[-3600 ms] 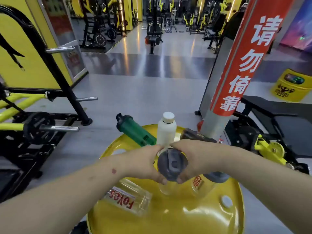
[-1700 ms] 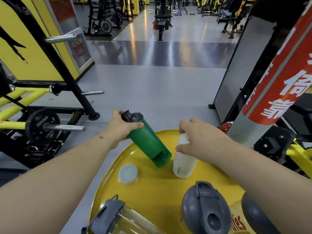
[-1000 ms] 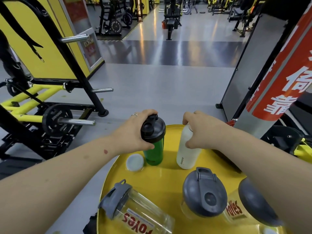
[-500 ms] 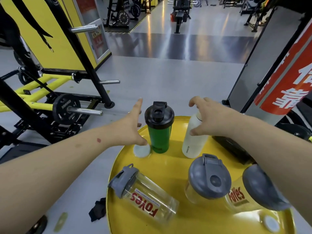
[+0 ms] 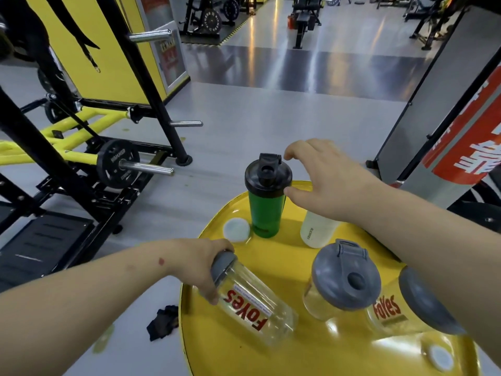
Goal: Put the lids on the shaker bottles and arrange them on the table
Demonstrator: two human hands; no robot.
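Gripping lying clear shaker point(image 5: 252, 302), left hand point(image 5: 208, 264) newly.

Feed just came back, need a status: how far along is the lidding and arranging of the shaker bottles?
Done: the green bottle stands upright and capped, and two clear bottles stand with grey lids on. In hand: the left hand grips the lid end of the clear bottle lying on its side; the right hand hovers open over the white bottle. Left: stand that bottle up; a white cap lies loose on the yellow table.
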